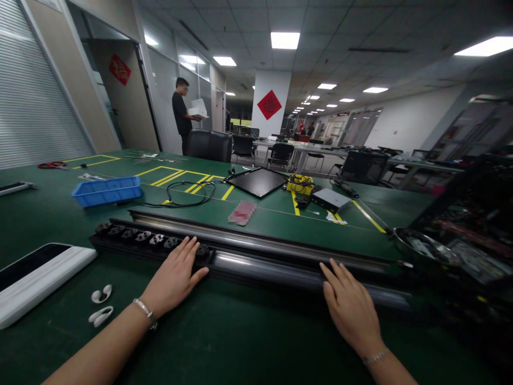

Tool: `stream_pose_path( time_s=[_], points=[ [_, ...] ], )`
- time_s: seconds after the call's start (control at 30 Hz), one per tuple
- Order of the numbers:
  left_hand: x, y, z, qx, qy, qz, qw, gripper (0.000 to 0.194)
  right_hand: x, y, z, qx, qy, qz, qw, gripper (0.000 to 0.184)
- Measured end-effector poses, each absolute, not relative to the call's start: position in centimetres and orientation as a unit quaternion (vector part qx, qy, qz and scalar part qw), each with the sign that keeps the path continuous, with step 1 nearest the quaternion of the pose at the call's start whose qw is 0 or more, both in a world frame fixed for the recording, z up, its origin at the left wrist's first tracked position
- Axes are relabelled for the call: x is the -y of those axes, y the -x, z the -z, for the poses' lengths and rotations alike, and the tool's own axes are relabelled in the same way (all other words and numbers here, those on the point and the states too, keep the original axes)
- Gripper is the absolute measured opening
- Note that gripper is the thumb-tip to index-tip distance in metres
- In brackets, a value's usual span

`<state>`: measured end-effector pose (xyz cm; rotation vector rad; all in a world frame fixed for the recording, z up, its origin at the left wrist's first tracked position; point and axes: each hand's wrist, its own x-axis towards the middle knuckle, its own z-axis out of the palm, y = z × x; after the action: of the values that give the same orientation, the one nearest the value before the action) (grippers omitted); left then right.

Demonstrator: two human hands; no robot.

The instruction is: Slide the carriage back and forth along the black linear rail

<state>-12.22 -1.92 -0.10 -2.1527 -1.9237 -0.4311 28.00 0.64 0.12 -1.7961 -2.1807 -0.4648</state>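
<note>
A long black power strip (256, 255) with a row of sockets at its left end lies across the green table (224, 331). My left hand (175, 278) rests flat on it, fingers stretched over the sockets near the middle. My right hand (350, 307) lies flat with its fingertips touching the strip's smooth right part. Both hands are open and hold nothing. A second grey metal rail (280, 241) lies just behind the strip.
A white and black flat device (38, 278) and two white earbuds (100, 305) lie at the left. Behind are a blue tray (107, 191), a black cable (188, 193), a black panel (256, 182) and a grey box (331, 199). Dark equipment (460, 235) crowds the right. A person (182, 115) stands far back.
</note>
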Motion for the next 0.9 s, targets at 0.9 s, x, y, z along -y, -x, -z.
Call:
stream_pose_path(
  time_s=[0.9],
  points=[
    [2.5, 10.0, 0.1, 0.628, 0.748, 0.142, 0.163, 0.058, -0.8, -28.9, 0.6, 0.762, 0.610, 0.163, 0.146, 0.046]
  ],
)
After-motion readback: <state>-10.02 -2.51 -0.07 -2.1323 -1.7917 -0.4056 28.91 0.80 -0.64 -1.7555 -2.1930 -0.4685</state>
